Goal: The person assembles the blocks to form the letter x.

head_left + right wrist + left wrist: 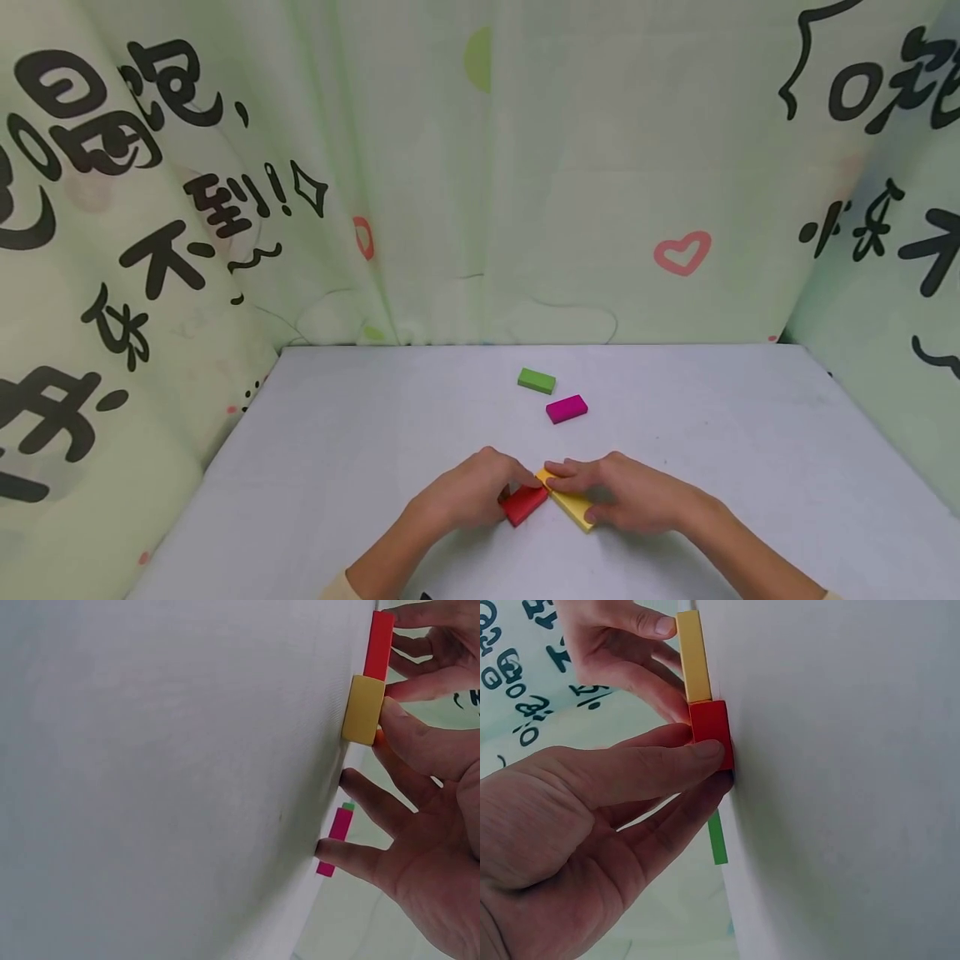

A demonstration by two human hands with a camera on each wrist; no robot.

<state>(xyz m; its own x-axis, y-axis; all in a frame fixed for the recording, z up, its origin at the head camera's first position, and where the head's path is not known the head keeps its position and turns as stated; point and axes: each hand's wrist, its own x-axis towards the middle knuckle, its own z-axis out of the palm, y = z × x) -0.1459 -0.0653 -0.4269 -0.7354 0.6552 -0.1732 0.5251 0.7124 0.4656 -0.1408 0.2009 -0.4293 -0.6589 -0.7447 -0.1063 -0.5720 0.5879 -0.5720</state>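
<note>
In the head view, my left hand [472,493] holds a red block [523,506] on the white table, thumb and fingers at its sides. My right hand [637,496] grips a longer yellow block [573,508] by its near end, its index finger lying along the far part. The two blocks meet near their far ends and form an angle, like a roof shape opening toward me. The left wrist view shows my left thumb pressed on the end of the red block [711,720]. From the right wrist, the thumb rests at the edge of the yellow block [364,712].
Beyond my hands, a magenta block [567,409] and a green block [536,382] lie on the table [360,417], a short way apart. A pale green curtain [570,167] with black writing surrounds the table at the back and sides.
</note>
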